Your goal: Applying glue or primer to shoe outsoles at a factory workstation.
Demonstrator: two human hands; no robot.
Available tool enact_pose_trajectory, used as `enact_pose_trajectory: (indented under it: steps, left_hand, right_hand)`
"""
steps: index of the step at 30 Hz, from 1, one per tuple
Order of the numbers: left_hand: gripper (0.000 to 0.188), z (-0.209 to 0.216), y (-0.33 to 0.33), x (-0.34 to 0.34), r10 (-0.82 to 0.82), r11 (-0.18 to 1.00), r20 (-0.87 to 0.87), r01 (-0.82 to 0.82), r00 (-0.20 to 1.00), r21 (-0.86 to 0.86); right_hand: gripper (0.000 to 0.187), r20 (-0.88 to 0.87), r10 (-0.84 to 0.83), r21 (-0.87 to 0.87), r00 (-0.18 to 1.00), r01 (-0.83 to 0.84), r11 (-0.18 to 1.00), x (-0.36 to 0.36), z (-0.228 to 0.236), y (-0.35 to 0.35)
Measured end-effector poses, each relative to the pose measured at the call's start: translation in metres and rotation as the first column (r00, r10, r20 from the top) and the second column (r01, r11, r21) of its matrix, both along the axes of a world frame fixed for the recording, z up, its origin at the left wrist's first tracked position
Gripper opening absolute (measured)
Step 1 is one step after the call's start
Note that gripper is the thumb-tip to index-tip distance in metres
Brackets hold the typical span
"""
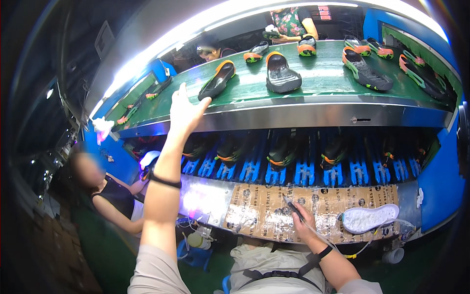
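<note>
My left hand point(188, 111) reaches up to the near edge of the green conveyor belt point(313, 95). Its fingers are spread, and the thumb tip is close to the toe of a black shoe sole point(219, 82) with an orange and green heel; whether they touch I cannot tell. My right hand point(305, 224) is closed around a slim dark pen-shaped tool point(295, 209) with a pale thin tube trailing from it. The tool's tip points up and left over the cardboard-covered bench point(259, 215). Right of that hand, a white shoe midsole point(369, 218) lies on the bench.
Several more soles, such as one in the middle point(283, 73), lie on the belt. Below it, shoes sit on a rack with blue supports point(304, 174). A co-worker point(115, 196) sits at left; another person point(293, 24) stands beyond the belt. A metal rail point(313, 115) edges the belt.
</note>
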State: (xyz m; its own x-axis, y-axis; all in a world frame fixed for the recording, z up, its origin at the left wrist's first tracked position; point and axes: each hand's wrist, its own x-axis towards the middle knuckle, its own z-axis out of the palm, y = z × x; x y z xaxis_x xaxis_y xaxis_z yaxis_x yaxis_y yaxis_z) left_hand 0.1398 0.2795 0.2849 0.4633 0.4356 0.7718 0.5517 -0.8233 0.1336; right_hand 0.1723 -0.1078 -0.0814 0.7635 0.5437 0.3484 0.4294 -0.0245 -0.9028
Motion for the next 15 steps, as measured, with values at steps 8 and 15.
enact_pose_trajectory:
  steps: [8, 15]
  left_hand:
    - [0.124, -0.004, 0.076, 0.071, -0.04, 0.908, -0.161, -0.031, 0.986, -0.417]
    - [0.085, 0.002, 0.021, 0.026, -0.073, 0.963, -0.127, 0.037, 0.989, -0.265]
  right_hand:
    - [0.04, -0.035, 0.018, -0.024, 0.999, -0.019, 1.0, -0.002, 0.0, 0.0]
    - [0.039, -0.017, 0.02, -0.015, 1.0, -0.02, 1.0, -0.001, -0.004, 0.006]
